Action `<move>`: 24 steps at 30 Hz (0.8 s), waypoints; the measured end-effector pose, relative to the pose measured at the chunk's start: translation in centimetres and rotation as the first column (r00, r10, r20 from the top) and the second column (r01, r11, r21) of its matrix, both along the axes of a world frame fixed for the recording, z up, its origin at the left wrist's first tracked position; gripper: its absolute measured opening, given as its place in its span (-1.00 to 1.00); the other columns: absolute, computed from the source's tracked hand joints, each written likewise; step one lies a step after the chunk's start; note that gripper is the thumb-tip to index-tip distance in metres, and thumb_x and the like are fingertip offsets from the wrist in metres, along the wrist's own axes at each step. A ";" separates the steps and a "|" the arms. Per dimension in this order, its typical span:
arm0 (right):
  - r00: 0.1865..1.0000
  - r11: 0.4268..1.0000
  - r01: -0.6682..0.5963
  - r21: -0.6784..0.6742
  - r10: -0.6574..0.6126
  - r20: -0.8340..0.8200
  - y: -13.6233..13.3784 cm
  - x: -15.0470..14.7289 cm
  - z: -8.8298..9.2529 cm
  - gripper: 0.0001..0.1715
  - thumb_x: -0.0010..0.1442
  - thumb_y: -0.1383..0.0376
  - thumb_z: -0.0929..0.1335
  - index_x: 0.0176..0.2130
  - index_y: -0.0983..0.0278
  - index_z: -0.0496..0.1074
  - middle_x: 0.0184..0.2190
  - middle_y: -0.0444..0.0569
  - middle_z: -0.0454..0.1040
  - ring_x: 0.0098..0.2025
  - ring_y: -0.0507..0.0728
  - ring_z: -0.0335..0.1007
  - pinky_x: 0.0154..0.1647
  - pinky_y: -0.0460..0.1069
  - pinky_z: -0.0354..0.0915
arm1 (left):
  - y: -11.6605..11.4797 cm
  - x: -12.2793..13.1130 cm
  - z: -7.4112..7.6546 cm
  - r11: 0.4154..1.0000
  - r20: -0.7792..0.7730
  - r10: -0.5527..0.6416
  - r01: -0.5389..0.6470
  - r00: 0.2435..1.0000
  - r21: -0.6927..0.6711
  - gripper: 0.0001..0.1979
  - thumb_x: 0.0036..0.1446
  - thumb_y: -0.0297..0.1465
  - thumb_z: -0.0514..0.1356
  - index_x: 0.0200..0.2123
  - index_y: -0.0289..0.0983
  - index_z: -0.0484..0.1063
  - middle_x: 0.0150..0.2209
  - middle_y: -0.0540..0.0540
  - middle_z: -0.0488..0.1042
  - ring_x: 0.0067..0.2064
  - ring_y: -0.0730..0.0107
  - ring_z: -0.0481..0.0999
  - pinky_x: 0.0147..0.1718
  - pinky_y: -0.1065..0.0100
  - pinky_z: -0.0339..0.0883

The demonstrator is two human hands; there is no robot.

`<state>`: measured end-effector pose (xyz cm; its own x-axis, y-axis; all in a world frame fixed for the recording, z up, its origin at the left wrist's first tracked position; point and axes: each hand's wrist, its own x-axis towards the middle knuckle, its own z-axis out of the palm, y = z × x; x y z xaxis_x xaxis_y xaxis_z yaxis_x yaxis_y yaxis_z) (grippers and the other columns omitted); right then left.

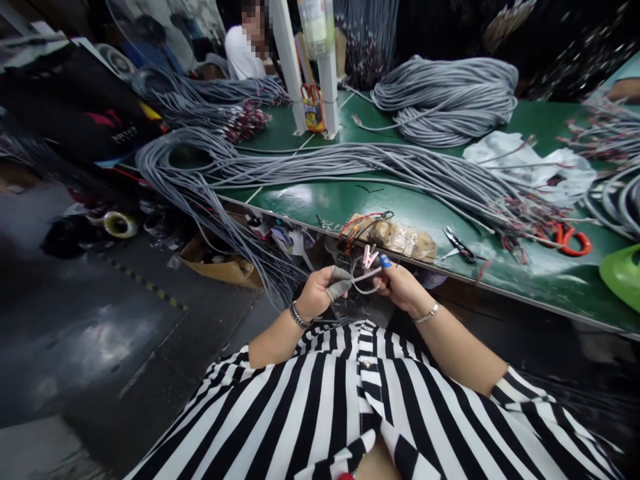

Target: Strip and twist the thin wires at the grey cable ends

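Observation:
A thin grey cable (pixel 367 275) runs between my two hands, in front of the bench edge. My left hand (pixel 320 290), with wrapped fingertips, is closed around it. Its other end is pinched in my right hand (pixel 400 285), whose thumb has a blue cover. Some of the cable loops below between the hands. Just beyond my fingers, a pale pink clip (pixel 369 257) stands at the bench edge beside a taped, lumpy block (pixel 400 239). Red and black wires (pixel 357 230) lie over the block's left end.
Bundled grey cables (pixel 320 160) stretch across the green bench (pixel 300 197), some hanging off its left. Behind is a large cable coil (pixel 445 93). Pliers (pixel 459 244), orange-handled scissors (pixel 570 240) and a green object (pixel 623 280) lie right. A person (pixel 245 50) sits across the bench.

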<state>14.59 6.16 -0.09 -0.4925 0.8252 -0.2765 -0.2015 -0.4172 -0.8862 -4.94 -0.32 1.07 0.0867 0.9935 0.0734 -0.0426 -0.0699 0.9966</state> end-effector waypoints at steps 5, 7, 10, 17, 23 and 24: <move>0.994 0.992 0.105 0.072 -0.107 0.029 0.6 -1.4 0.3 -0.49 -0.05 -0.08 0.44 -0.49 0.29 0.29 -0.68 -0.24 0.18 -0.68 -0.13 -0.15 -0.68 -0.14 -0.23 | 1.3 0.6 -0.8 0.999 0.082 0.020 -0.018 0.996 -0.030 -0.75 0.03 -0.25 0.29 -0.34 -0.34 0.43 -0.58 0.02 0.44 -0.55 0.57 0.37 -0.50 0.49 0.23; 0.970 0.961 0.223 0.167 -0.235 0.059 0.6 -1.6 -0.1 -0.47 -0.04 -0.10 0.43 -0.51 0.30 0.30 -0.66 -0.23 0.20 -0.66 -0.13 -0.11 -0.67 -0.13 -0.19 | 1.7 0.8 -0.8 0.998 0.100 0.028 -0.022 0.995 -0.052 -0.74 0.03 -0.25 0.30 -0.36 -0.35 0.43 -0.59 0.03 0.43 -0.55 0.58 0.36 -0.51 0.50 0.21; 0.968 0.963 0.233 0.137 -0.243 0.060 0.7 -1.8 -0.6 -0.43 -0.02 -0.16 0.38 -0.49 0.29 0.30 -0.67 -0.24 0.16 -0.67 -0.12 -0.13 -0.67 -0.13 -0.20 | 2.2 1.1 -0.8 0.997 0.111 0.026 -0.017 0.993 -0.078 -0.71 0.01 -0.22 0.31 -0.39 -0.35 0.41 -0.60 0.03 0.42 -0.57 0.59 0.34 -0.51 0.50 0.21; 0.986 0.995 0.073 -0.064 -0.081 -0.142 1.5 -2.6 -0.4 -0.35 -0.06 -0.22 0.38 -0.58 0.27 0.20 -0.74 -0.27 0.02 -0.67 -0.11 -0.20 -0.66 -0.11 -0.22 | 3.0 1.6 -0.9 0.994 0.108 -0.020 0.031 0.994 -0.106 -0.69 0.01 -0.20 0.30 -0.42 -0.36 0.38 -0.62 0.04 0.40 -0.58 0.60 0.31 -0.52 0.49 0.19; 0.974 0.992 0.121 -0.033 -0.125 -0.190 1.8 -2.7 -0.5 -0.32 -0.08 -0.18 0.42 -0.66 0.28 0.14 -0.74 -0.28 -0.06 -0.66 -0.11 -0.21 -0.64 -0.10 -0.22 | 3.3 1.6 -1.4 0.988 0.073 -0.065 0.075 0.995 -0.134 -0.66 -0.01 -0.17 0.31 -0.45 -0.36 0.36 -0.61 0.04 0.38 -0.57 0.59 0.30 -0.52 0.49 0.17; 0.974 0.992 0.121 -0.039 -0.126 -0.190 1.8 -2.7 -0.5 -0.34 -0.09 -0.18 0.43 -0.65 0.29 0.18 -0.73 -0.28 -0.03 -0.66 -0.11 -0.20 -0.64 -0.10 -0.23 | 3.4 1.7 -1.4 0.987 0.069 -0.069 0.078 0.995 -0.141 -0.65 -0.02 -0.16 0.31 -0.46 -0.35 0.36 -0.62 0.04 0.38 -0.58 0.59 0.30 -0.53 0.49 0.15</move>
<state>11.86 7.97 -0.63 -0.4335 0.8763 -0.2101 -0.4180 -0.4021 -0.8146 -3.24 3.04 -0.38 0.1593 0.9853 -0.0620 -0.1059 0.0794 0.9912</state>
